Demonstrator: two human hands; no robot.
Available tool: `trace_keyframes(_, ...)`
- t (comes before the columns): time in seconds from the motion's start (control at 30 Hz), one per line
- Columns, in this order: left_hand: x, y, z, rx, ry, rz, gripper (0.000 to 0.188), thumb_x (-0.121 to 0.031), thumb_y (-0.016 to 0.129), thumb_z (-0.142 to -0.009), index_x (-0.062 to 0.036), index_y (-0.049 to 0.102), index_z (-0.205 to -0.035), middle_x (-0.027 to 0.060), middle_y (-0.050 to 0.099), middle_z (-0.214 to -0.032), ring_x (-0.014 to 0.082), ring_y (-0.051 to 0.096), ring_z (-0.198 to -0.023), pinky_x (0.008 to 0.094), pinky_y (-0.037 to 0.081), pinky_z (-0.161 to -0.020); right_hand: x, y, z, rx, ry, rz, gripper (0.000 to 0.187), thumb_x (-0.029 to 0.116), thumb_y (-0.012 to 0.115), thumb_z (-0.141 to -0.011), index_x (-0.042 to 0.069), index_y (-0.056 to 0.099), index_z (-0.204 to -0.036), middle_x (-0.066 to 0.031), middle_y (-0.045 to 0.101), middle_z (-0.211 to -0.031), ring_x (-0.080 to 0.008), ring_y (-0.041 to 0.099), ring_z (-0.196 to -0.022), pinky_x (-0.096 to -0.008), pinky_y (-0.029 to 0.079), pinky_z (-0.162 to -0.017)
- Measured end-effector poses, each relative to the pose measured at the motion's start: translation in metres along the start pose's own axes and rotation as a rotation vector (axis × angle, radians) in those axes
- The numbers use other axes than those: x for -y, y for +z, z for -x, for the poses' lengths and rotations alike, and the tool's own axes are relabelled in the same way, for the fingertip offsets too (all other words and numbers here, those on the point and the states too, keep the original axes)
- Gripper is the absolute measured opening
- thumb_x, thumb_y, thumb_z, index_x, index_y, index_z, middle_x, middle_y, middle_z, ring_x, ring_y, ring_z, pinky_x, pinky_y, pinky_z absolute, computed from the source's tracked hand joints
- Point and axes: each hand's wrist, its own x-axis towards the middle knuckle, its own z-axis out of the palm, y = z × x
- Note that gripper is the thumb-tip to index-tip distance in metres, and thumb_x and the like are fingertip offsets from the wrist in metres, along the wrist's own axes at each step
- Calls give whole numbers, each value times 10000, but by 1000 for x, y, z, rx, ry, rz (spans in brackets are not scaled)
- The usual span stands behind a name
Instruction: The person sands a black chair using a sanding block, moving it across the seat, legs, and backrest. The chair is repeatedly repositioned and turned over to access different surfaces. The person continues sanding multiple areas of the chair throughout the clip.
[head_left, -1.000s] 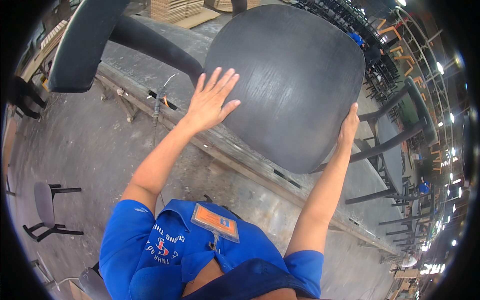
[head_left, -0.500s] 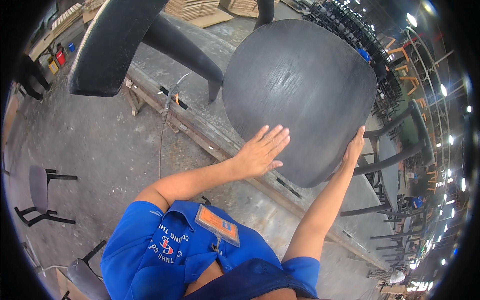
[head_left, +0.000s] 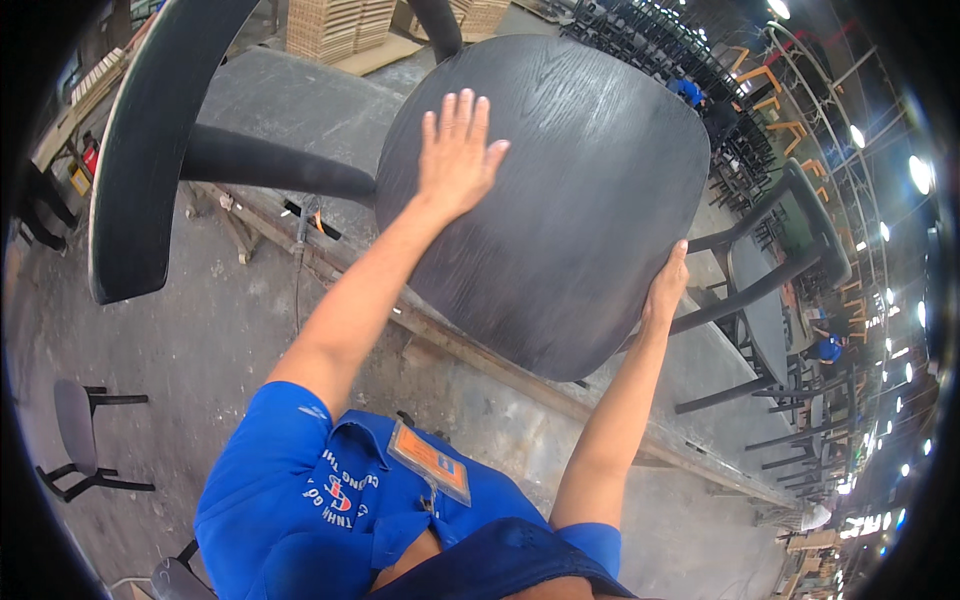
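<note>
A black wooden chair is tilted in front of me, its broad rounded seat (head_left: 570,210) facing up toward me with wood grain showing. Its curved backrest (head_left: 150,160) rises at the upper left, joined by a thick dark arm. My left hand (head_left: 457,160) lies flat on the left part of the seat, fingers stretched out, holding nothing. At the seat's right edge my right hand (head_left: 664,285) grips the rim. Its thumb points up along the edge, while the other fingers are mostly hidden behind the seat.
Under the chair runs a long grey worktable (head_left: 310,105) with a wooden edge rail. Another black chair (head_left: 765,280) stands close on the right, with several more beyond. A dark chair (head_left: 80,430) lies tipped at the left. Stacked wooden pieces (head_left: 340,25) are at the back.
My left hand has slid up and away across the seat from its near edge. The chair has turned and shifted left, with its backrest lower in view. My right hand still grips the rim.
</note>
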Motion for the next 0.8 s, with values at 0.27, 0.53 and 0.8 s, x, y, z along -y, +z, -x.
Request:
trace_keyframes(0.27, -145, 30, -17, -12, 405, 180, 636, -452, 363, -954, -27, 299, -1423, 176, 230, -1501, 326, 162, -1407, 523, 124, -1123, 3, -2, 10, 42, 23, -43, 588, 437, 372, -997, -109, 586, -1045, -120, 628, -989, -150, 566, -872, -299, 459, -796)
trace_keyframes(0.53, -139, 31, -55, -27, 474, 267, 590, -462, 410, -936, -131, 341, -1420, 84, 293, -1493, 296, 190, -1403, 522, 120, -1123, 8, 1, 15, 30, -30, -26, 569, 415, 367, -1003, -110, 588, -1015, -115, 628, -967, -156, 568, -857, -306, 459, -777)
trace_keyframes(0.8, -38, 21, -95, -81, 131, 64, 612, -499, 347, -950, -141, 299, -1444, 69, 249, -1516, 292, 169, -1411, 532, 121, -1123, 8, 1, 16, 27, -17, 12, 592, 452, 373, -994, -97, 597, -988, -100, 633, -945, -143, 561, -848, -291, 452, -776)
